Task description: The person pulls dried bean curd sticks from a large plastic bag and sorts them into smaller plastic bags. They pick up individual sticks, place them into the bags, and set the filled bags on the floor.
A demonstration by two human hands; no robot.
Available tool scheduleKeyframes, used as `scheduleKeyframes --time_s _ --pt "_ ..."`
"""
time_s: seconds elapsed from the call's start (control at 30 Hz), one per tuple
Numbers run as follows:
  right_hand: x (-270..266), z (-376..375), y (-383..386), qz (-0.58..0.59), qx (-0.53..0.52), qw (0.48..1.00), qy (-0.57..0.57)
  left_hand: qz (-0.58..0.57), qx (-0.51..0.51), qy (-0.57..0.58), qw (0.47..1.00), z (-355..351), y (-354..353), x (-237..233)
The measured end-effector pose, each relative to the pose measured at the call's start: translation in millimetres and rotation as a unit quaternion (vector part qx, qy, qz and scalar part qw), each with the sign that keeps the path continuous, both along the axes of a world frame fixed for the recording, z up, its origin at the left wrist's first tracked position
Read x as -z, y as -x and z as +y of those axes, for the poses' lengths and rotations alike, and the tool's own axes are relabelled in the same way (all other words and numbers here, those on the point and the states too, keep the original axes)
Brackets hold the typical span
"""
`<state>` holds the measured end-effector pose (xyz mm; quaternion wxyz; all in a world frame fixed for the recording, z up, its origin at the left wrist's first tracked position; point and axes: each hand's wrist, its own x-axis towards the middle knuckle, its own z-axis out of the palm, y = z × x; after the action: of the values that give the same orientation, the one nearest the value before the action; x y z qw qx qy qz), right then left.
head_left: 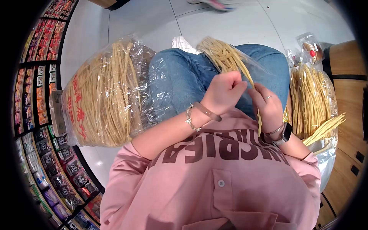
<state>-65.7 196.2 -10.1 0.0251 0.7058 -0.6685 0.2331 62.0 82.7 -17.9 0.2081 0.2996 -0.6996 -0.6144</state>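
Note:
Between my knees lies a clear plastic bag of dried bean curd sticks, long, yellow and wrinkled. My right hand pinches one dried bean curd stick, which runs from the bag's mouth down through the fingers towards my shirt. Close beside it, my left hand is curled closed over the bag's near end. What its fingers hold is hidden.
At my left stands a large clear sack of the sticks with red lettering. Another open bag of sticks is at my right, some loose sticks across it. Snack shelves line the far left; wooden cabinets the right. A passing shoe shows at the top.

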Motion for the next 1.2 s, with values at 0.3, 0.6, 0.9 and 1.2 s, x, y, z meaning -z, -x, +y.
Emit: scheduleKeyframes --time_s 0.3,0.6,0.9,1.2 --pt "24.6 -41.3 4.0 0.01 0.086 0.992 -0.089 -0.047 0.087 -0.028 0.995 9.9 -0.4 1.7" --pt "4.9 -27.6 4.8 -0.079 0.051 0.977 -0.191 -0.046 0.112 -0.031 0.992 8.3 -8.5 6.0" --pt "-5.0 19.1 -9.1 -0.895 0.186 0.348 -0.209 -0.058 0.178 0.01 0.982 16.3 -12.9 5.7" --pt "-3.6 19.7 -20.3 -0.861 0.197 0.423 -0.203 -0.026 0.274 0.075 0.958 23.3 -29.5 23.1"
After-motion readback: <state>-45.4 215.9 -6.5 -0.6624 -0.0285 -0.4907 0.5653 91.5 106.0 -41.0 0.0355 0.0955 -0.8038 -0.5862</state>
